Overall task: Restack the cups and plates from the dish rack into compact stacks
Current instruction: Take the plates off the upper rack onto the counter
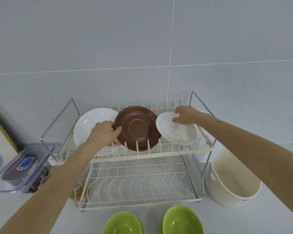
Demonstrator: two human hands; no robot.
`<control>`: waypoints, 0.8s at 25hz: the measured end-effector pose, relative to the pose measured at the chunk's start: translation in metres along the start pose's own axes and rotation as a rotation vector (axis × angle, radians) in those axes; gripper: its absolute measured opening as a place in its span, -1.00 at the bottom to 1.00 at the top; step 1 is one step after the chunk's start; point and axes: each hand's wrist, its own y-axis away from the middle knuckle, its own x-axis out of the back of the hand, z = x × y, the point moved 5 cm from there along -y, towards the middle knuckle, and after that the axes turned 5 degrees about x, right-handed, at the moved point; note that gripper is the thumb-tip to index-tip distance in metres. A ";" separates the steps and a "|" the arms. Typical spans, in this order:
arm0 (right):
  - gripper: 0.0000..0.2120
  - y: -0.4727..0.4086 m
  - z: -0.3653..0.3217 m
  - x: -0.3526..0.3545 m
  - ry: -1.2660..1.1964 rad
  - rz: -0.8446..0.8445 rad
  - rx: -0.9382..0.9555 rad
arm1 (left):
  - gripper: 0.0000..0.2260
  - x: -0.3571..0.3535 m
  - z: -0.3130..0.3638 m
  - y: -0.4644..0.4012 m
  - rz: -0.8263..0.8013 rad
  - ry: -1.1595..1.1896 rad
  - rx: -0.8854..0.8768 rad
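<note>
A: How far along does this look?

B: Early to middling, I'd say. The top tier of the two-tier cream wire dish rack (184,150) holds three plates on edge between its prongs: a large white round plate (90,125) at the left, a brown glazed plate (137,128) in the middle with its underside towards the camera, and a smaller white plate (176,130) at the right. None of them is stacked yet.

A: And the hands?

B: The left hand (103,132) has its grip closed on the left rim of the brown glazed plate, thumb on the near face, fingers behind it. The right hand (186,115) pinches the upper rim of the smaller white plate. Both plates sit in the prongs, as far as I can tell.

A: Anything already off the rack?

B: The lower tier is bare, and two green glossy bowls (181,220) sit on the pale table (41,217) in front of the rack, side by side. Each may rest on another; the frame edge cuts them off.

A: Cups?

B: None in view. So all three plates are left to stack.
</note>
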 end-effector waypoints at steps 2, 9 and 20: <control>-0.59 -0.008 0.004 -0.002 -0.034 0.033 -0.023 | -0.79 -0.005 -0.003 -0.007 -0.061 0.189 0.051; -0.70 -0.020 0.010 0.010 -0.140 0.200 -0.107 | -0.80 -0.009 -0.007 -0.004 -0.157 0.544 0.160; -0.77 0.041 -0.008 0.062 -0.413 0.372 0.059 | -0.76 0.041 0.004 0.019 0.176 0.509 0.001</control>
